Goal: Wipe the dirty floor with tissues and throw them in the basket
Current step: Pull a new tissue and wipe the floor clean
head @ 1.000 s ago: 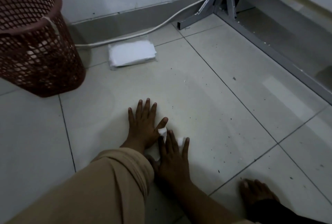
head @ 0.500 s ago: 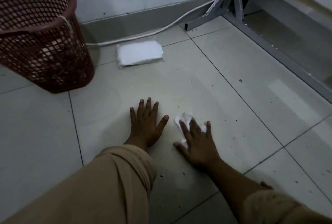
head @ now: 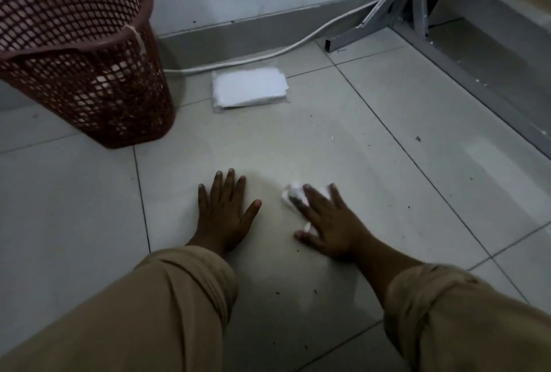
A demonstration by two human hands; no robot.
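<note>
My right hand [head: 328, 219] lies flat on the pale tiled floor [head: 372, 163] and presses a crumpled white tissue [head: 293, 194] under its fingers; the tissue pokes out past the fingertips. My left hand [head: 223, 213] rests palm down on the same tile, fingers spread, holding nothing, a short gap to the left of the right hand. A red-brown mesh basket [head: 77, 52] stands at the far left, with pale tissues showing through its wall. A flat pack of white tissues [head: 250, 88] lies near the wall between the basket and the metal frame.
Dark specks of dirt dot the tiles around and behind my hands. A white cable [head: 268, 55] runs along the grey skirting. A grey metal frame [head: 447, 52] crosses the right side. Both tan sleeves fill the lower part of the view.
My right hand slid the tissue to the right and forward, away from the left hand it had been touching. The left hand stayed planted. The view shifted, bringing the basket further in.
</note>
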